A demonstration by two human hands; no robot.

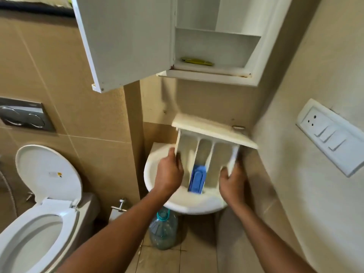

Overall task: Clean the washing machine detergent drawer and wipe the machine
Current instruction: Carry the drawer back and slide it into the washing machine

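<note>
I have the detergent drawer (206, 152) held above the sink (177, 205). Its long axis runs away from me, with the front panel at the far, raised end and the back end low over the basin. My left grip (169, 174) clasps its left wall and my right grip (232, 180) curls round its right wall, both forearms reaching forward about equally. The blue insert (197, 179) sits in the middle channel, at the near end.

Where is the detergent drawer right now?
In the head view, right of centre: the detergent drawer is held by the left hand and right hand over the white washbasin, below the open wall cabinet.
</note>
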